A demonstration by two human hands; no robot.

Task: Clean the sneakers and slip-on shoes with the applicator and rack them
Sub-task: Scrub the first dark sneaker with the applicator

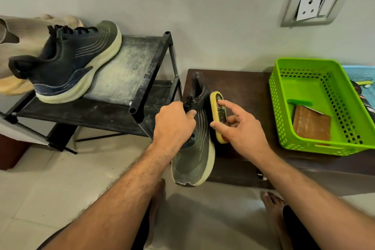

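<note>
- Sneaker (194,148) in my left hand (174,123): the fingers are clenched around its laced throat, toe pointing toward me, so the outer side faces my other hand.
- Applicator (219,116) sits in my right hand (239,128), pinched between thumb and fingers, index stretched along its back, sponge edge laid against the sneaker's side, I judge to steady each stroke.
- I hold the shoe over the edge of the dark desk (243,91), close to the rack (142,63), so shelving it should be a short reach.
- Its mate, the racked sneaker (67,63), stands on the dusty top shelf beside the beige slip-on shoes (20,36).
- Green basket (316,105) sits on the desk to the right, well apart from the shoe.
</note>
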